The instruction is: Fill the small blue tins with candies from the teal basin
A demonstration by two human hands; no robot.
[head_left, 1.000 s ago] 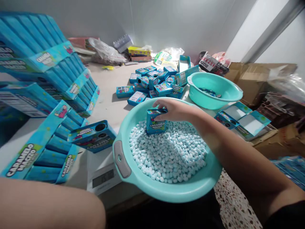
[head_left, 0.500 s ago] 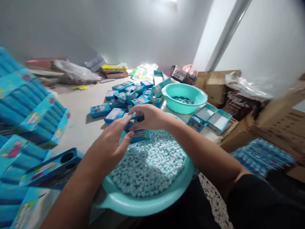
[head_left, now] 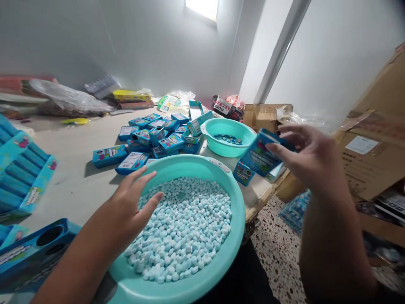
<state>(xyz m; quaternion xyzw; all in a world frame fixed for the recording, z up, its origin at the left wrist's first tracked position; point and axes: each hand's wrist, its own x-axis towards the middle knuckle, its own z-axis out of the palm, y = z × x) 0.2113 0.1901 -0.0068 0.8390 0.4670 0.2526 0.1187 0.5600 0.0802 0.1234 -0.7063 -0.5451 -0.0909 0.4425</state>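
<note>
The person's right hand (head_left: 311, 158) pinches one small blue box (head_left: 261, 155) between thumb and fingertips, tilted in the air to the right of the large teal basin (head_left: 236, 202) and in front of the small teal basin (head_left: 245, 145): two basins in all. The left hand (head_left: 133, 204) is open with its fingers spread, low over the left edge of the white-blue candies (head_left: 190, 223), which are far too many to count. One more box (head_left: 243, 173) stands at the table's edge. Behind, a pile of boxes (head_left: 152, 139) holds over a dozen, overlapping too much for an exact count.
</note>
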